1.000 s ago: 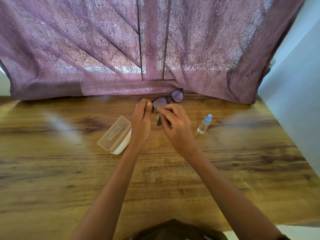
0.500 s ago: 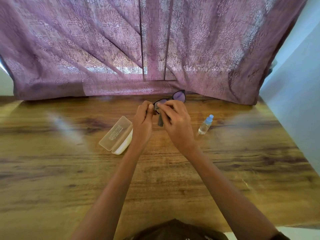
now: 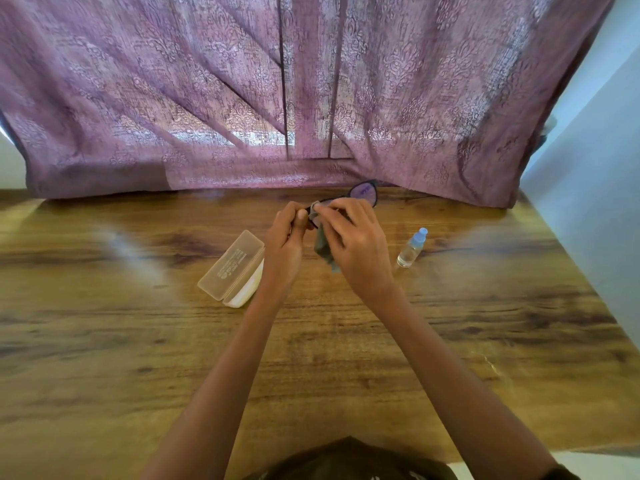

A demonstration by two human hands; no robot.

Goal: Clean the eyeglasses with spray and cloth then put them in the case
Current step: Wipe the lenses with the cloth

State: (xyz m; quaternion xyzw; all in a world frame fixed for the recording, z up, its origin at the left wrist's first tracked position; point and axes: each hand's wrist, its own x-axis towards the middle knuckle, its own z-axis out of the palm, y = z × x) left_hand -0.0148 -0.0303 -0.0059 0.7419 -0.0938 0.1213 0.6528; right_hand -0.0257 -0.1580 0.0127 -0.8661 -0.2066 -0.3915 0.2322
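Note:
Black-framed eyeglasses (image 3: 363,192) are held above the far middle of the wooden table (image 3: 138,341). My left hand (image 3: 285,242) pinches the frame at its left end. My right hand (image 3: 353,244) pinches a grey cloth (image 3: 323,245) over the left lens, which is mostly hidden; the cloth's tail hangs down between my hands. The right lens sticks out past my right fingers. An open translucent case (image 3: 230,268) with a white inside lies on the table left of my left hand. A small clear spray bottle (image 3: 412,247) with a blue cap lies to the right.
A mauve patterned curtain (image 3: 311,98) hangs along the table's far edge. A pale wall (image 3: 588,220) borders the table on the right.
The glasses have tilted and shifted slightly right and away. My right fingers with the cloth have slid over the left lens, covering more of it.

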